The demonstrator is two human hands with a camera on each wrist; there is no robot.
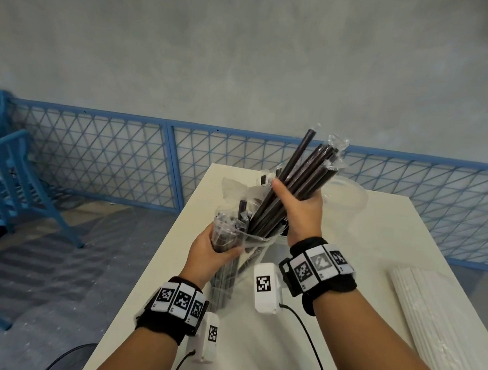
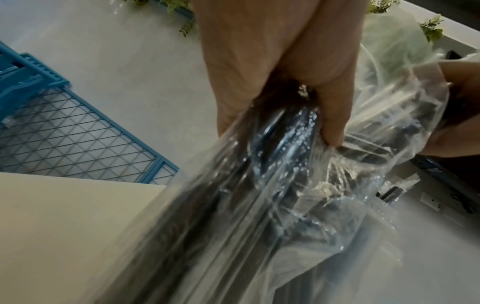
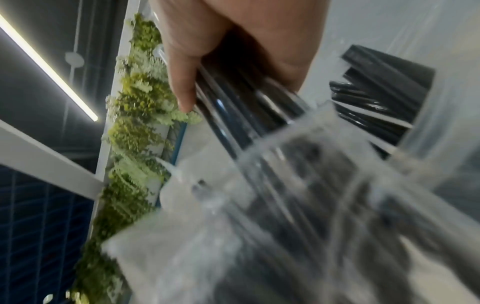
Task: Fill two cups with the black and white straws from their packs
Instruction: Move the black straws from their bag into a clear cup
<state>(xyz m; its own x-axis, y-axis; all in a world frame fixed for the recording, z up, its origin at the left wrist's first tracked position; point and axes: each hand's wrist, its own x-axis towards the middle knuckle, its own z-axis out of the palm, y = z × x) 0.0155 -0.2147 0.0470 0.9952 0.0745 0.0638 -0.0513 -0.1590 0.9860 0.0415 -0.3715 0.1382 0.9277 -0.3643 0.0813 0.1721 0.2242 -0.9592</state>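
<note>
My left hand (image 1: pixel 216 249) grips a clear plastic pack of black straws (image 1: pixel 224 274) upright over the white table's (image 1: pixel 266 355) left side; the left wrist view shows the fingers (image 2: pixel 332 115) curled round the crinkled pack (image 2: pixel 259 205). My right hand (image 1: pixel 301 209) grips a bundle of black straws (image 1: pixel 306 169), each in a clear sleeve. It slants up and to the right, its lower ends still in the pack's open mouth. The right wrist view shows that bundle (image 3: pixel 246 102) and more black straws (image 3: pixel 376 96) inside a clear curved wall. A clear cup (image 1: pixel 349 195) stands behind the right hand.
A pack of white straws (image 1: pixel 437 319) lies along the table's right edge. Blue mesh fencing (image 1: pixel 106 155) runs behind the table and a blue chair (image 1: pixel 7 181) stands on the floor to the left. Cables trail from both wrist cameras across the near table.
</note>
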